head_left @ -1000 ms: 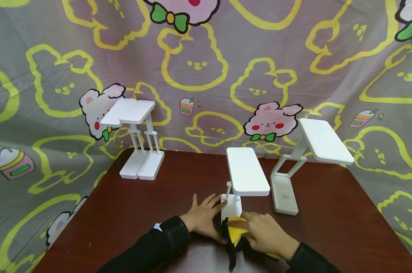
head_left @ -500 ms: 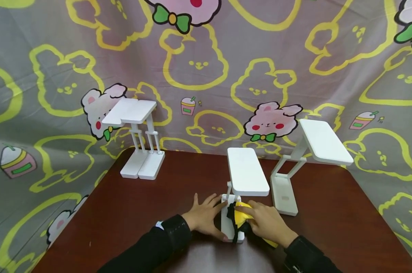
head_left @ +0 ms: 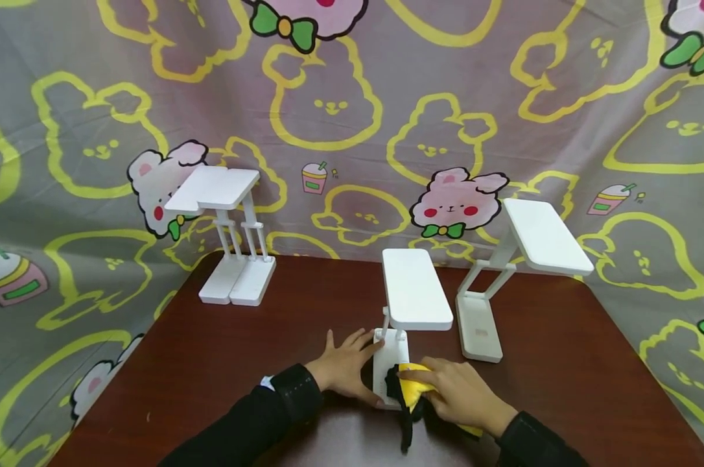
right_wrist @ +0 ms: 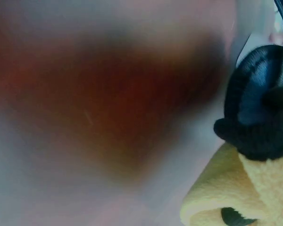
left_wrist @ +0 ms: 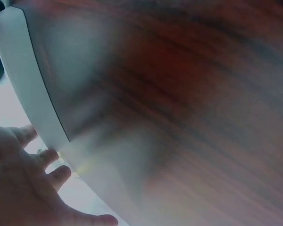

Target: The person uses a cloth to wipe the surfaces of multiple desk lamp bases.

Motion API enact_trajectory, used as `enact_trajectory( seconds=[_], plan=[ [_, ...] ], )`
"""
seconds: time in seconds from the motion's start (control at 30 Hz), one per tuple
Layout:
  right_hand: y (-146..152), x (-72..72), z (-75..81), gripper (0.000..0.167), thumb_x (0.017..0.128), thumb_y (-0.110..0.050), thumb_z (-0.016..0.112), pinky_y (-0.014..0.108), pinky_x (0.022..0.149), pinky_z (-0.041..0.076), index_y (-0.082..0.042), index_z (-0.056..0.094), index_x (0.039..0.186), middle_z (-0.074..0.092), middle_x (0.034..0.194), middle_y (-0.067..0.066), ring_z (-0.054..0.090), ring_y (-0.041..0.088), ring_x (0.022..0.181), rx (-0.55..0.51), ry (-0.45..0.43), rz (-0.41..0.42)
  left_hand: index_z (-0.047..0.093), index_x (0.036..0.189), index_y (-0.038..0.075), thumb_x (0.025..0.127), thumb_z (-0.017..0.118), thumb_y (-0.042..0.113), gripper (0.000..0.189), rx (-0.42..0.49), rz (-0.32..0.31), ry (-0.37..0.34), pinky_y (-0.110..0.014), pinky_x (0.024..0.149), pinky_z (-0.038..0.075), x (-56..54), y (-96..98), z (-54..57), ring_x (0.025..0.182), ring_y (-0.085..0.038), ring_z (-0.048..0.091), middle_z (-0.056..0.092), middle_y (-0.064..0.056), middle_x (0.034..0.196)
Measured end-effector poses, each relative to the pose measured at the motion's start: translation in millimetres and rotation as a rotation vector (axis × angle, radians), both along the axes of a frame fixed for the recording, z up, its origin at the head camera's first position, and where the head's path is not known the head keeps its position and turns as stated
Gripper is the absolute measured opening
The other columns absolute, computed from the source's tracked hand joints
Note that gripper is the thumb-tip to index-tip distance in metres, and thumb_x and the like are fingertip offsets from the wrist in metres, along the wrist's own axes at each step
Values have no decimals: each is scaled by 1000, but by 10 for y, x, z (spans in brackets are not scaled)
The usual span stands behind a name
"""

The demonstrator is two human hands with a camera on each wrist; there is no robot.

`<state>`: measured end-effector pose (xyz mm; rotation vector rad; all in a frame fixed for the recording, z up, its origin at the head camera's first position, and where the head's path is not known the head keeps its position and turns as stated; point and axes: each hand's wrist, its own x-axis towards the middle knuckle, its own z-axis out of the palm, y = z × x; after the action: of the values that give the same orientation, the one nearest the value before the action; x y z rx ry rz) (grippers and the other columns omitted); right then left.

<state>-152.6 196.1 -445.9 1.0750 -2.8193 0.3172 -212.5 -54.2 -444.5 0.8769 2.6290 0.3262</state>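
A white folding stand point(head_left: 417, 290) with a flat top plate stands at the front middle of the table. My left hand point(head_left: 345, 368), fingers spread, rests against the left side of its base point(head_left: 389, 370); the left wrist view shows that hand point(left_wrist: 19, 174) along a pale edge point(left_wrist: 30, 75). Bunched in my right hand point(head_left: 465, 392) is a yellow cloth point(head_left: 413, 386) with black trim, pressed on the near right part of the base. Its fuzzy yellow side point(right_wrist: 269, 183) and a black edging point(right_wrist: 254, 94) show in the right wrist view, where the hand is out of sight.
Another folding stand point(head_left: 547, 235) with a greyer base stands to the right. Two more white stands point(head_left: 226, 188) stand side by side at the back left. A patterned curtain point(head_left: 352, 91) hangs behind the brown table point(head_left: 305, 298).
The right hand with the cloth slid up the base toward the hinge, then came back toward the near end. The left hand has stayed at the base's side. The head view has shifted slightly.
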Motion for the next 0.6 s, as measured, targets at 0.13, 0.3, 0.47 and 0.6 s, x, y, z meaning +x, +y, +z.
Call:
enact_trajectory(
  seconds=[0.13, 0.3, 0.47, 0.6],
  plan=[
    [21, -198, -73, 49, 85, -14, 72, 15, 43, 27, -32, 63, 130, 63, 96, -3, 37, 0, 59, 13, 38, -96, 25, 156, 29, 70, 74, 70, 107, 10, -12, -29, -77, 110, 4, 11, 1, -7, 154, -24, 13, 17, 1, 166],
    [61, -318, -91, 50, 86, -16, 72, 17, 46, 27, -31, 62, 132, 67, 101, 1, 37, 1, 59, 1, 38, -168, 26, 156, 29, 70, 74, 69, 107, 20, -17, -31, -77, 110, 4, 11, 7, -7, 153, -24, 14, 17, 1, 166],
    [138, -298, -51, 48, 84, -13, 72, 20, 48, 32, -24, 64, 130, 69, 104, 4, 42, 3, 58, -59, -26, -266, 26, 156, 27, 69, 74, 69, 108, 26, -13, -27, -76, 110, 4, -5, 9, -6, 153, -24, 14, 17, 0, 165],
    [172, -387, -85, 44, 83, -11, 72, 27, 55, 40, -15, 66, 126, 71, 104, 8, 55, 10, 70, -98, -22, -362, 26, 156, 27, 68, 75, 70, 109, 16, -2, -18, -76, 111, 4, -13, -5, -22, 153, -25, 15, 19, -1, 165]
  ],
)
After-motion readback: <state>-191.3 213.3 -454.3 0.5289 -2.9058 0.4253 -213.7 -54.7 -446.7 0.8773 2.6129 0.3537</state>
